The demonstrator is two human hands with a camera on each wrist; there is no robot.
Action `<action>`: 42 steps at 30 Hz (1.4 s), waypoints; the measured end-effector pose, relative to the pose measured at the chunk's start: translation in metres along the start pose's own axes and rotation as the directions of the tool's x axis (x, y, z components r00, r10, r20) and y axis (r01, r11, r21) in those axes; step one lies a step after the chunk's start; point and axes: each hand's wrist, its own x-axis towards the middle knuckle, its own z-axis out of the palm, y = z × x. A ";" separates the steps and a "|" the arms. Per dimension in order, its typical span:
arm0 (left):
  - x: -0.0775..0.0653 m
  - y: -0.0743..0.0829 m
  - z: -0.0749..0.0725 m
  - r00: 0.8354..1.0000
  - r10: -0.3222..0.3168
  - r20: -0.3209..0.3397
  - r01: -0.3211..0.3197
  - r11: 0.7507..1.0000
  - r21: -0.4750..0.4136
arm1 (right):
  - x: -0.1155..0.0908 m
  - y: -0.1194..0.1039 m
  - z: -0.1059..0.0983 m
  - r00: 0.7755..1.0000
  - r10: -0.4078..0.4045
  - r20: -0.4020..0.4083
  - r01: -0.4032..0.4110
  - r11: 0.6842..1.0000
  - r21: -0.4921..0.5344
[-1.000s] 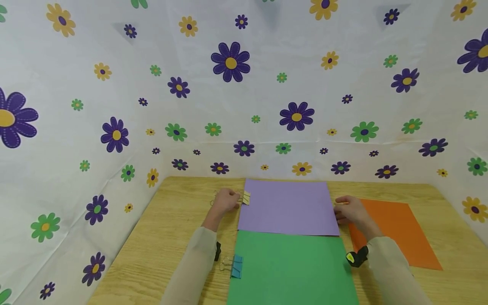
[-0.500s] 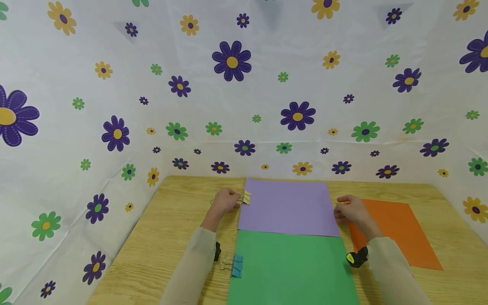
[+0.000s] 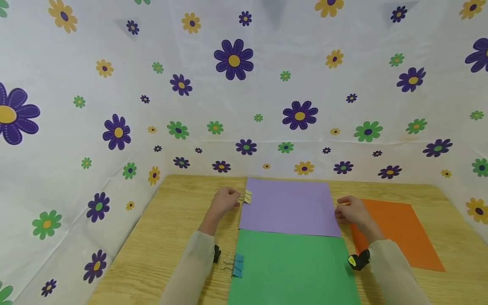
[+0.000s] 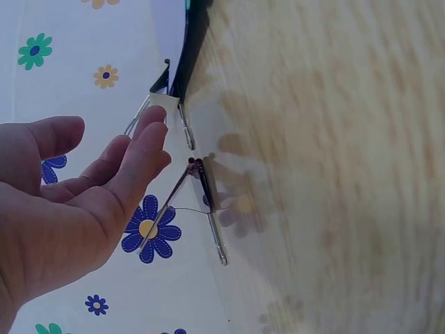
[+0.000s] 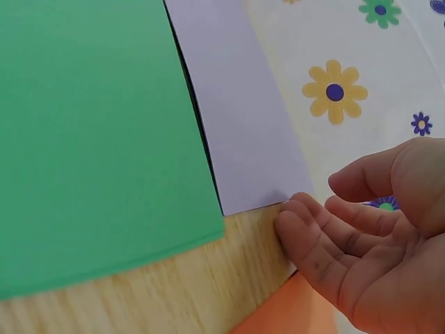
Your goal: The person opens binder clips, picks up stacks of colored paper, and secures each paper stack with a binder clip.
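Observation:
A purple sheet of paper (image 3: pixel 289 207) lies at the back of the table, a pale yellow binder clip (image 3: pixel 248 197) on its left edge. My left hand (image 3: pixel 226 200) is at the clip's wire handles. In the left wrist view its fingertips (image 4: pixel 154 120) overlap the clip, with the thumb held apart. Beyond the purple sheet's right edge is my right hand (image 3: pixel 352 212). Its fingertips (image 5: pixel 292 216) are right at the sheet's edge in the right wrist view, thumb apart and fingers loosely bent.
A green sheet (image 3: pixel 293 267) lies in front of the purple one, a blue binder clip (image 3: pixel 238 266) on its left edge. An orange sheet (image 3: pixel 396 233) lies under my right forearm. Another binder clip (image 4: pixel 201 184) stands by my left hand. Flowered sheeting (image 3: pixel 267 97) walls the table.
The head view has shifted very slightly. Both hands keep nearly the same place at the purple sheet's two sides, and the clips and sheets stay put.

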 end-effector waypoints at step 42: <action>-0.104 0.032 -0.014 0.916 0.398 0.056 -0.400 0.890 0.218 | -0.098 -0.037 0.009 0.891 -0.429 0.149 0.454 0.828 -0.329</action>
